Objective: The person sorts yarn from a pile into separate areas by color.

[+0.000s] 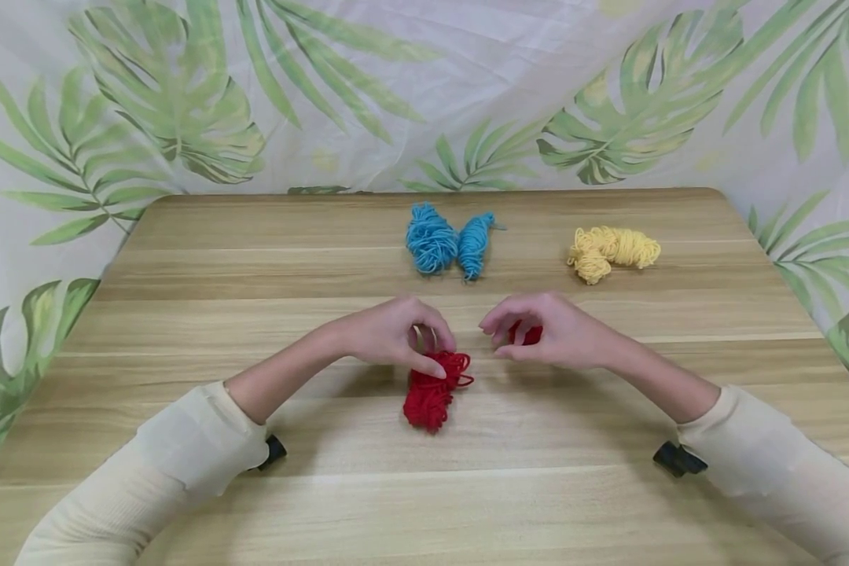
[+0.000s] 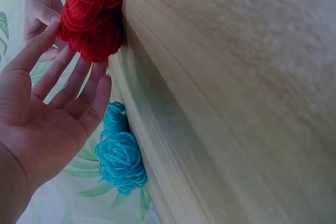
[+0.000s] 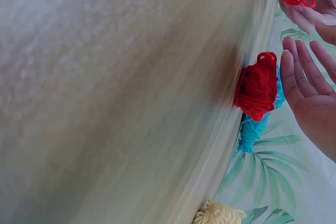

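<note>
A red yarn bundle (image 1: pixel 430 401) lies near the middle of the wooden table. My left hand (image 1: pixel 403 334) pinches its far end between thumb and fingers; the left wrist view shows the thumb at the edge of the red yarn (image 2: pixel 92 19) and the fingers beyond it. My right hand (image 1: pixel 548 330) is held just above the table with loosely bent fingers. Past those fingers sits a second red yarn bundle (image 1: pixel 526 333), partly hidden by them in the head view. From the right wrist, this red bundle (image 3: pixel 257 87) appears beside the fingers, apart from the palm.
Two blue yarn bundles (image 1: pixel 431 240) lie side by side toward the back of the table (image 1: pixel 290 267). Yellow yarn bundles (image 1: pixel 630 248) are at the back right. Behind the table's far edge hangs a leaf-patterned cloth (image 1: pixel 368 94).
</note>
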{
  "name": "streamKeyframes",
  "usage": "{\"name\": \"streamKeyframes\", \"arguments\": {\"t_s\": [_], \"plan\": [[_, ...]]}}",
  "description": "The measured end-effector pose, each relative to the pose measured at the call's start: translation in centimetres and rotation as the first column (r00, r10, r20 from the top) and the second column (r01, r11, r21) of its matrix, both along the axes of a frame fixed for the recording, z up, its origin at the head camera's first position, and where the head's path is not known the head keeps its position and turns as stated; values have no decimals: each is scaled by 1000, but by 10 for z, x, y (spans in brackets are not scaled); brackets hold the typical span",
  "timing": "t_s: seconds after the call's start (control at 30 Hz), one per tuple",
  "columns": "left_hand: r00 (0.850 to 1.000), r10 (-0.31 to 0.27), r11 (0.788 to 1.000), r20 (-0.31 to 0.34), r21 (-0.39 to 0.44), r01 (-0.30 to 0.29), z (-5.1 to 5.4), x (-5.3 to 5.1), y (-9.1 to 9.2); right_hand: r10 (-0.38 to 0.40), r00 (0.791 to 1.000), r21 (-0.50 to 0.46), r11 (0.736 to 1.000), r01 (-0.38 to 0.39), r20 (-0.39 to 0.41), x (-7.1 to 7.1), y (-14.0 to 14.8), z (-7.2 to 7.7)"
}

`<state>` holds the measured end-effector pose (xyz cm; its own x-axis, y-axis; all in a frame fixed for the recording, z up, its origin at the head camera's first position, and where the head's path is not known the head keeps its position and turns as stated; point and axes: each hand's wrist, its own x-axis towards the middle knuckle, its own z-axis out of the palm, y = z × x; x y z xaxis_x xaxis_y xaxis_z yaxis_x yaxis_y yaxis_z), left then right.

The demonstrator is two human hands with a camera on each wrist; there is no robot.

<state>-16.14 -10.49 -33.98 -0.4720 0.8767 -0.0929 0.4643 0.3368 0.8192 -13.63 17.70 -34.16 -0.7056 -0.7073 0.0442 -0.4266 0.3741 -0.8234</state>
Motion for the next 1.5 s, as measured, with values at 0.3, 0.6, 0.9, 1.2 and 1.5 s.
{"name": "streamKeyframes", "arguments": {"t_s": [0.3,0.6,0.9,1.2,1.5], "plan": [[999,-40,999,-11,-20,40,-2,-3,2,3,1000,2,1000,-3,-2,-2,-1,1],[997,-71,997,6,-2,71,-3,-5,4,-25,999,6,1000,25,20,-4,0,2],[998,-56,998,-1,-18,56,-2,-4,4,-47,998,25,999,46,33,-7,3,4],[1000,-20,1000,8,0,20,-1,-5,3,-53,999,18,998,53,5,-11,5,5],[1000,24,999,-6,20,-24,1,-8,0,-56,995,9,998,57,-85,-15,9,5]]}}
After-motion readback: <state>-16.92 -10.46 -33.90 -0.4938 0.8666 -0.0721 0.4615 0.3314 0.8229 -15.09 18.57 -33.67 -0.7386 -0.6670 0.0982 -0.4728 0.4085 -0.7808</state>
